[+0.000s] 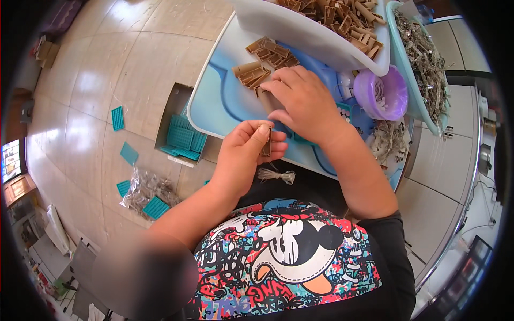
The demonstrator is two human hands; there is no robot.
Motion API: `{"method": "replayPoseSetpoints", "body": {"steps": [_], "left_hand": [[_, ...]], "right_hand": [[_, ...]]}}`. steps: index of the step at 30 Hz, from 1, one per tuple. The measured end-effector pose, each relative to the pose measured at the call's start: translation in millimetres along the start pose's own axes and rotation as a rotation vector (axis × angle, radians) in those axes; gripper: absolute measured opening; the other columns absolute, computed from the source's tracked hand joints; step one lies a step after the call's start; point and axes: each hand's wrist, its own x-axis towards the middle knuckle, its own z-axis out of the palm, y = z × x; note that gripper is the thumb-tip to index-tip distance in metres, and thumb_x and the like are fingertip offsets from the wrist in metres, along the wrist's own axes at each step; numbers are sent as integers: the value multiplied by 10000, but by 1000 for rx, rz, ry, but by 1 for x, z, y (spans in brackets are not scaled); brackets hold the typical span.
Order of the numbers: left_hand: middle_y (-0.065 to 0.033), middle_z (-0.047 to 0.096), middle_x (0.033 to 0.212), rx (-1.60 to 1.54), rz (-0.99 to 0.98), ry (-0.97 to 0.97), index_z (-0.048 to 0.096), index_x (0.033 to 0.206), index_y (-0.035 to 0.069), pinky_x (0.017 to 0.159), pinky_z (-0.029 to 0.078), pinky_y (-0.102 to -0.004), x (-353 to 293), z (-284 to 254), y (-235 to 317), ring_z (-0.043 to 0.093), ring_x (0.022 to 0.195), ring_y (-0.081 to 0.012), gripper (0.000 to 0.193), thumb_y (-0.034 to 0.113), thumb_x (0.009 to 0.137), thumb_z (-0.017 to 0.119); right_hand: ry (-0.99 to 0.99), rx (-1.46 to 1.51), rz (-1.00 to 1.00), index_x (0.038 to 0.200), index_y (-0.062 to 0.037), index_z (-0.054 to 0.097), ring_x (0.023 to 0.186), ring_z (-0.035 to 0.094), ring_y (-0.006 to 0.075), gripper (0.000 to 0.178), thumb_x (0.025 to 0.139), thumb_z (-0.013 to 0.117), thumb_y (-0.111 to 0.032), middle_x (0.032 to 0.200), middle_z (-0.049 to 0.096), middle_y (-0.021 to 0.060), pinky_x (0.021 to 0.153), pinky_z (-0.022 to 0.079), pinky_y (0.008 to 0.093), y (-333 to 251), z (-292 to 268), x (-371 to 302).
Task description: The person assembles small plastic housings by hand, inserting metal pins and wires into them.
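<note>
My left hand [249, 142] pinches a small narrow brown plastic piece [266, 145] upright between thumb and fingers, above my lap. Over the blue-patterned table [214, 99], my right hand [305, 101] spans another brown plastic piece [264, 101], with the fingertips at one end and the thumb at the other. Loose groups of similar brown casings [272, 52] lie just beyond my right hand. A bundle of pale string [277, 175] hangs below my left hand, by the table's near edge. Part of a teal tray [344, 111] shows behind my right wrist.
A white bin [316, 32] of brown casings stands at the back. Beside it are a purple bowl [397, 96] and a light-green tub [443, 115] of tangled parts. Left of the table sit a box [167, 115] of teal trays and a plastic bag [147, 187] on the floor.
</note>
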Motion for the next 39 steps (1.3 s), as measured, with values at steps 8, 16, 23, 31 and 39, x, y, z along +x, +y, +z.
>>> {"method": "replayPoseSetpoints", "body": {"steps": [8,16,23,31,39], "left_hand": [[-106,622,941,-49,30,0,516,1032,28,759,521,-299,-2,-4,-1,628,826,-170,183,184,942,482],[-88,617,930,-80,29,-44,519,1058,27,747,517,-282,-2,-6,-2,621,809,-154,208,196,940,491],[-89,613,943,-92,57,-37,516,1082,22,766,521,-290,-2,-8,1,616,821,-155,217,186,944,481],[-87,612,939,-157,34,-50,501,1129,34,728,529,-277,-5,-8,5,617,792,-148,235,178,946,475],[-92,608,936,-193,34,-63,493,1148,30,713,533,-274,-4,-7,8,616,790,-151,251,179,947,476]], "right_hand": [[25,17,-39,937,-112,581,916,514,235,410,564,742,-163,953,546,40,771,421,357,-3,4,0],[-73,60,13,1052,-75,581,993,495,288,514,567,744,-126,1000,541,77,845,412,390,-2,2,5],[-33,39,-22,951,-102,612,952,505,236,409,579,757,-191,956,540,36,807,404,361,-2,3,5],[-2,-79,-44,925,-81,613,980,497,246,389,598,747,-245,977,546,47,824,394,372,-5,-7,4],[84,14,67,998,-64,611,970,516,268,462,602,745,-260,1001,578,67,812,383,387,-3,-18,-22]]}}
